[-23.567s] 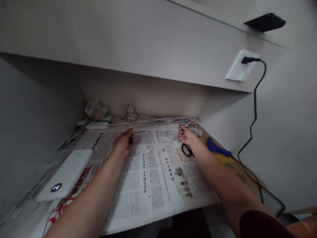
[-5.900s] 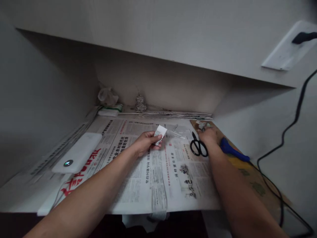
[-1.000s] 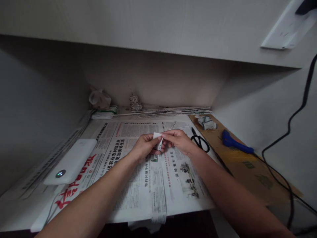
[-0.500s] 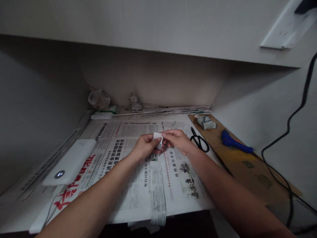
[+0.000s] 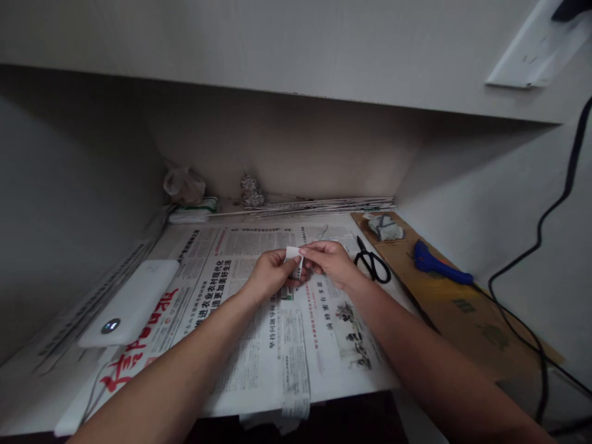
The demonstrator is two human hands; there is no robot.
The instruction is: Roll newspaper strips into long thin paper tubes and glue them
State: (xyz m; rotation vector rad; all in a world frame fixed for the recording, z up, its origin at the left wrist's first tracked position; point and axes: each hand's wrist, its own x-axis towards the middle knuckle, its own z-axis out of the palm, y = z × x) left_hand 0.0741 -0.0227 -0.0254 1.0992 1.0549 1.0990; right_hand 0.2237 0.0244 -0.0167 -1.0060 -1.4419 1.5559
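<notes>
Both hands meet over the middle of the newspaper sheets. A strip of newspaper (image 5: pixel 293 251) is pinched between them, its pale end standing up at the fingertips. My left hand (image 5: pixel 269 272) is closed on its left side, thumb across the front. Closed as well, my right hand (image 5: pixel 332 263) grips the right side with thumb and forefinger. Below the hands, a printed length of paper (image 5: pixel 295 376) runs toward me and hangs over the table's front edge; whether it joins the pinched end is hidden. Black-handled scissors (image 5: pixel 372 266) lie just right of my right hand.
Newspaper (image 5: pixel 250 240) covers the table. A white power bank (image 5: pixel 134 302) lies at left. Thin paper sticks (image 5: pixel 324 206), a small woven piece (image 5: pixel 251 191) and a plastic bag (image 5: pixel 184 185) are at the back. A blue glue gun (image 5: pixel 441 266) rests on cardboard (image 5: pixel 462 327) at right, its cord trailing.
The fingers have shifted very slightly on the paper strip, and the right fingertips sit a little further left. Everything else stays in place.
</notes>
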